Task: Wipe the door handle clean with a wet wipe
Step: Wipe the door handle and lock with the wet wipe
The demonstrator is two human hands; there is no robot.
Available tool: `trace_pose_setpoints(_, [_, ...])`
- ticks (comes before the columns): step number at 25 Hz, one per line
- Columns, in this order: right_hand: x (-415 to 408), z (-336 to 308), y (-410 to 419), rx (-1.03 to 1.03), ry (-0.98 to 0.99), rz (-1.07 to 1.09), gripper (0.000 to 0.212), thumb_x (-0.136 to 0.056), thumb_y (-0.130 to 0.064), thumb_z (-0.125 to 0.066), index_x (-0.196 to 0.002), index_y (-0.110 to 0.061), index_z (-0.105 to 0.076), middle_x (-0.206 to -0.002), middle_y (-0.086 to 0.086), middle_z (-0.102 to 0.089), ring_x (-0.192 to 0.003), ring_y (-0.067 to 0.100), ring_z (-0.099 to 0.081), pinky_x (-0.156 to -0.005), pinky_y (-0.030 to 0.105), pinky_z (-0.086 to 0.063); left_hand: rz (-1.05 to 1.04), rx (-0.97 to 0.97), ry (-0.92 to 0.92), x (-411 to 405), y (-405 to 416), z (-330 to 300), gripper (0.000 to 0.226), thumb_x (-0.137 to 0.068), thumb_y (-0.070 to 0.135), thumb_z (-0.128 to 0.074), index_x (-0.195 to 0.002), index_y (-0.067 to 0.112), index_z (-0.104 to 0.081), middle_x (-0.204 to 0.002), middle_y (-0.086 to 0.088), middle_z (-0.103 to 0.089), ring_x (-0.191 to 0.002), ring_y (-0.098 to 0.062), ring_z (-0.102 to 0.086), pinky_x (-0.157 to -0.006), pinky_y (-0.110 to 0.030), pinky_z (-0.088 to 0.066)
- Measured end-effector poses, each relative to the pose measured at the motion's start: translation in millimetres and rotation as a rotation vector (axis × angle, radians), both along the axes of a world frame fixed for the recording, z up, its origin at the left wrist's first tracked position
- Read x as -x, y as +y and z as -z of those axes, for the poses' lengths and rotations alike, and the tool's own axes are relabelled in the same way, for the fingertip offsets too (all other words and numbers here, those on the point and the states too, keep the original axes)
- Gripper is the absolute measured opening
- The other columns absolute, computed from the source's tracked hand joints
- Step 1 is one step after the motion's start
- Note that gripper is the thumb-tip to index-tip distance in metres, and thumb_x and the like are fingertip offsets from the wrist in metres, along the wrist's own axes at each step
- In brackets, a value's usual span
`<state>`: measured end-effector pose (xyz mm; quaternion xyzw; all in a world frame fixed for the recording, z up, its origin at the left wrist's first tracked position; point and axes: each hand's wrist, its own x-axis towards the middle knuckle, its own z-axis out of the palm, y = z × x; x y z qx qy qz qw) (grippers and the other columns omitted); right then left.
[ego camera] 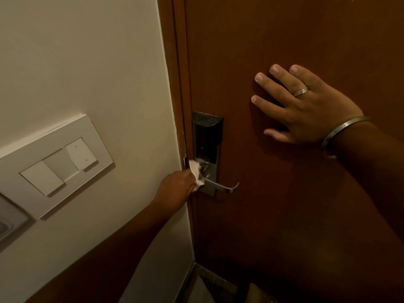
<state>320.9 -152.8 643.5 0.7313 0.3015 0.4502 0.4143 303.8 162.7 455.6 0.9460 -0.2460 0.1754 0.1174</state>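
A: What sits left?
B: A white plastic switch panel (59,165) on the cream wall (87,62), at nine o'clock from the silver metal lever door handle (220,186).
A: And the grips?
B: Left hand (178,189) clenches a crumpled white wet wipe (196,174) against the handle's base, fingers hidden. Right hand (306,108) lies released, flat on the brown wooden door (284,215), at two o'clock.

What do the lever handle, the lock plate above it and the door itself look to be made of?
Lever handle: metal, brushed silver finish, soft highlights along its length.
Lock plate: dark glossy upper panel, possibly plastic or glass, over a silver metal lower part.
Door: reddish-brown, matte and even; wood veneer or laminate, cannot tell which.
The wet wipe in the left hand is white, crumpled.
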Motion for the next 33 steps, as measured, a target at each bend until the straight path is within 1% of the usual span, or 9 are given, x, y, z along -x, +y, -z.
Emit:
trace_pose_setpoints(3, [0,0,0,-0.009,0.006,-0.008,0.077,-0.094,-0.065,-0.026,-0.151,-0.013,-0.036,-0.161,0.023,-0.025,-0.147,0.044,-0.028,-0.119,0.054,-0.024,-0.046,0.181,-0.011,-12,-8,-3,0.006,-0.089,0.008,-0.063,-0.093,0.005,-0.066,-0.076,-0.014,-0.068,-0.064,-0.03,-0.064,-0.056,-0.027,-0.037])
trace_pose_setpoints(7, [-2,1,-1,-0.011,0.007,-0.023,0.077,-0.094,-0.064,-0.026,-0.15,-0.013,-0.037,-0.161,0.023,-0.026,-0.147,0.044,-0.028,-0.119,0.054,-0.023,0.118,0.191,0.03,-3,-7,11,0.039,-0.088,0.005,-0.064,-0.126,0.005,-0.059,-0.127,-0.02,-0.061,-0.1,-0.03,-0.065,-0.087,-0.037,-0.052])
trace_pose_setpoints(11, [-2,2,-2,-0.016,0.003,-0.016,0.077,-0.094,-0.064,-0.025,-0.15,-0.013,-0.037,-0.161,0.022,-0.024,-0.148,0.043,-0.026,-0.12,0.053,-0.021,0.194,0.117,0.017,-4,-5,19,0.048,-0.091,0.018,-0.064,-0.136,0.01,-0.049,-0.142,-0.018,-0.048,-0.112,-0.028,-0.06,-0.093,-0.039,-0.051])
trace_pose_setpoints(13, [-3,3,-1,-0.016,0.004,-0.015,0.077,-0.094,-0.065,-0.025,-0.15,-0.013,-0.037,-0.161,0.022,-0.024,-0.148,0.043,-0.026,-0.12,0.053,-0.02,0.149,0.146,0.066,-13,-6,13,0.052,-0.09,0.016,-0.064,-0.138,0.011,-0.046,-0.142,-0.016,-0.048,-0.123,-0.031,-0.052,-0.102,-0.041,-0.042])
trace_pose_setpoints(18, [-2,2,-2,-0.022,0.0,-0.025,0.076,-0.094,-0.064,-0.027,-0.15,-0.013,-0.038,-0.161,0.022,-0.025,-0.148,0.043,-0.027,-0.12,0.053,-0.022,0.336,-0.141,-0.197,-1,-12,13,0.054,-0.076,0.014,-0.078,-0.125,0.005,-0.058,-0.128,-0.018,-0.061,-0.117,-0.032,-0.058,-0.092,-0.047,-0.052])
trace_pose_setpoints(21, [-1,1,-2,-0.027,0.008,-0.025,0.076,-0.094,-0.064,-0.028,-0.15,-0.013,-0.038,-0.162,0.022,-0.025,-0.148,0.043,-0.027,-0.12,0.053,-0.021,0.4,-0.17,-0.179,4,-22,11,0.051,-0.092,0.037,-0.055,-0.132,0.006,-0.051,-0.134,-0.018,-0.056,-0.124,-0.032,-0.051,-0.101,-0.046,-0.041])
trace_pose_setpoints(24, [-1,2,-2,-0.024,0.013,-0.025,0.077,-0.094,-0.064,-0.028,-0.15,-0.013,-0.038,-0.161,0.023,-0.026,-0.147,0.043,-0.028,-0.12,0.053,-0.022,0.24,-0.108,-0.195,-10,-3,6,0.046,-0.094,0.034,-0.045,-0.132,0.009,-0.052,-0.133,-0.017,-0.056,-0.124,-0.033,-0.049,-0.103,-0.046,-0.036])
trace_pose_setpoints(29, [-1,0,-1,-0.017,0.012,-0.026,0.077,-0.094,-0.065,-0.028,-0.15,-0.012,-0.039,-0.16,0.023,-0.027,-0.146,0.044,-0.03,-0.118,0.054,-0.026,0.066,0.07,-0.113,-29,4,3,0.029,-0.097,0.045,-0.049,-0.119,0.028,-0.056,-0.107,0.007,-0.061,-0.094,-0.006,-0.057,-0.073,-0.021,-0.05])
trace_pose_setpoints(33, [0,2,0,-0.029,0.011,-0.037,0.077,-0.095,-0.064,-0.029,-0.149,-0.012,-0.039,-0.16,0.023,-0.028,-0.146,0.044,-0.03,-0.118,0.053,-0.026,0.288,-0.21,-0.222,-35,12,3,0.046,-0.077,0.015,-0.078,-0.12,0.013,-0.062,-0.115,-0.013,-0.067,-0.101,-0.027,-0.062,-0.081,-0.043,-0.054])
